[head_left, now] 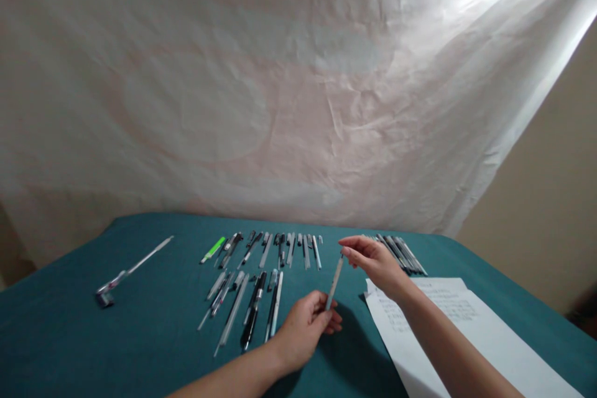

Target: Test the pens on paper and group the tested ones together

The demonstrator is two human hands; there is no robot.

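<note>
A slim, light-coloured pen (pixel 334 283) stands tilted between my two hands above the green cloth. My left hand (pixel 308 328) is closed around its lower end. At the upper end, my right hand (pixel 372 259) pinches a dark tip between thumb and fingers; whether that tip is a separate part I cannot tell. To the left of my left hand lies a near row of pens and pen parts, among them a black pen (pixel 254 311) and a pale pen (pixel 277 303). My right forearm passes over white sheets of paper (pixel 485 339) with handwriting.
A far row of pens with separate caps spans the table's middle, starting with a bright green pen (pixel 213 249). Behind my right hand lies a bundle of dark and grey pens (pixel 402 254). A long thin white rod with a dark end (pixel 140 262) lies far left. A pale sheet (pixel 280 87) hangs behind.
</note>
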